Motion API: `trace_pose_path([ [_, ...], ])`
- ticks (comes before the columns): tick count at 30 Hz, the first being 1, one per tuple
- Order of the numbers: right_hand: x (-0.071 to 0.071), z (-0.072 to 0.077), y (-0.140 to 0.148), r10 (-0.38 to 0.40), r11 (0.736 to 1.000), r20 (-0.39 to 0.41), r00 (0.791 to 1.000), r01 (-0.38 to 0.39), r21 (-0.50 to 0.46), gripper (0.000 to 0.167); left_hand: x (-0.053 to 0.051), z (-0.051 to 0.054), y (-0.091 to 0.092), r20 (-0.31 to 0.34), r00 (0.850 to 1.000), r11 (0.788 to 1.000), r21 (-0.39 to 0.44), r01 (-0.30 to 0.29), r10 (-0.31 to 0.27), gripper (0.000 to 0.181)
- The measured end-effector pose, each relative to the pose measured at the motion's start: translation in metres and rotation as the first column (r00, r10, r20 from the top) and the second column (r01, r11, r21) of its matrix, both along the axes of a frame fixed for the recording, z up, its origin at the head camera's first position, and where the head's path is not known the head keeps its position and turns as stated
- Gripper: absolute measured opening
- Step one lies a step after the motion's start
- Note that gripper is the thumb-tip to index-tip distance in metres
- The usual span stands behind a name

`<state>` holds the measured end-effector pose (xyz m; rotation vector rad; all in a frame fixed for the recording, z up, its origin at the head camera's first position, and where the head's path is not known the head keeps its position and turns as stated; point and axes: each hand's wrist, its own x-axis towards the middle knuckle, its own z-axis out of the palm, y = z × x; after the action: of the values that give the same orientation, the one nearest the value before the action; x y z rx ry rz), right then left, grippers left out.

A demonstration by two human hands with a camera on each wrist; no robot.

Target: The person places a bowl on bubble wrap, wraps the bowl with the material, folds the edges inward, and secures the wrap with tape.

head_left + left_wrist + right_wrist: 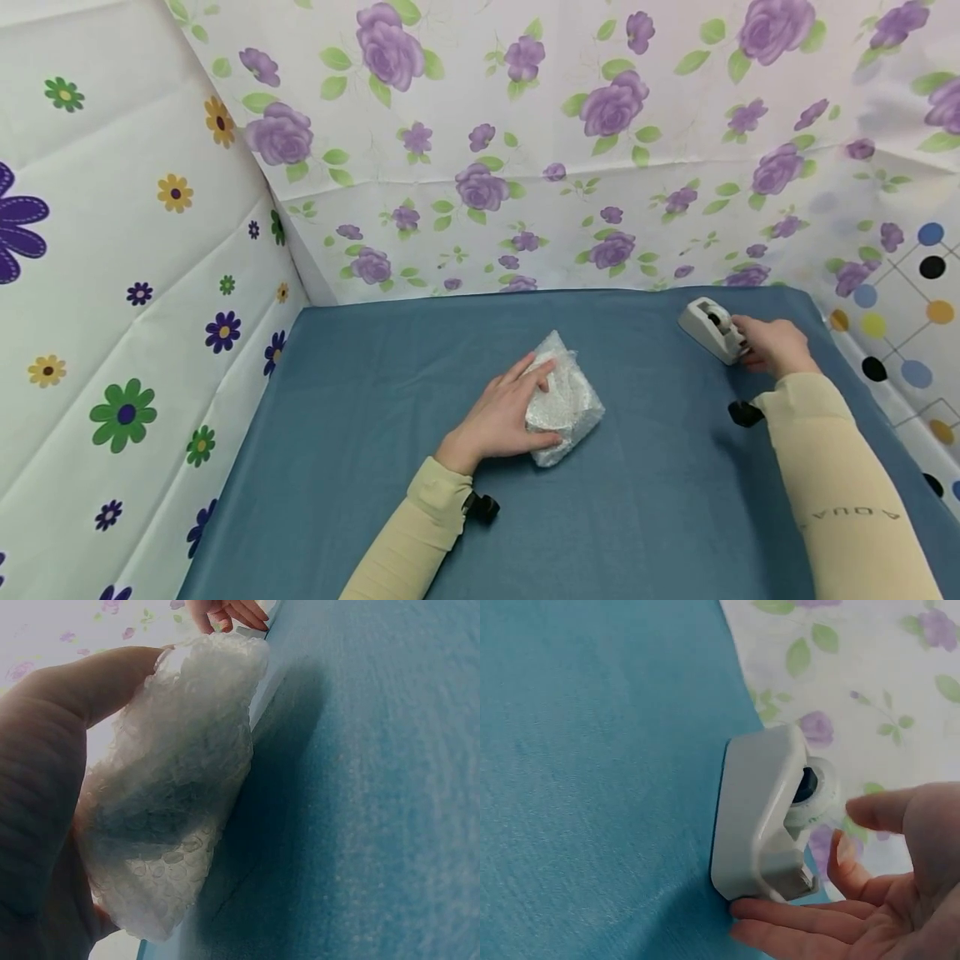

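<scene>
A bubble-wrapped package point(568, 408) lies near the middle of the table, and my left hand point(501, 415) grips it from the left with spread fingers. In the left wrist view the clear bubble wrap point(187, 735) fills the grasp, with something darker faintly visible inside. At the far right, my right hand point(776, 343) is beside a white tape dispenser point(705, 327). The right wrist view shows the tape roll point(825, 795) on a dark hub. There, the thumb and index finger are apart near the cutter end, while the lower fingers point(795, 930) reach along the dispenser's front end.
A blue cloth point(360, 400) covers the table. White sheets with purple roses point(480, 187) hang along the back edge, a flower-print sheet point(123, 417) on the left, and a dotted sheet point(915, 371) at the right. Each wrist wears a small black camera point(482, 507).
</scene>
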<state>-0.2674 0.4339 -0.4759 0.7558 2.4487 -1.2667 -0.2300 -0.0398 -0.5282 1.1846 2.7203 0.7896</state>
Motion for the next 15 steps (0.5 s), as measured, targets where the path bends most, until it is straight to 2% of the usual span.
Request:
trace_pose_path([
  [4,0.001,-0.001,0.010,0.040,0.990,0.004,0.999,-0.039,-0.138,0.095,0.000,0.000,0.000,-0.003,1.000,1.000,0.001,0.007,-0.007,0.106],
  [6,0.002,-0.002,0.014,0.056,0.984,0.006,0.998,-0.055,-0.168,0.096,0.000,0.001,0.000,-0.002,1.000,1.000,-0.002,0.008,-0.008,0.106],
  [15,0.006,0.000,0.019,0.108,0.980,0.017,0.994,-0.104,-0.169,0.087,0.002,0.001,0.000,-0.009,1.000,1.000,0.001,0.015,-0.015,0.105],
])
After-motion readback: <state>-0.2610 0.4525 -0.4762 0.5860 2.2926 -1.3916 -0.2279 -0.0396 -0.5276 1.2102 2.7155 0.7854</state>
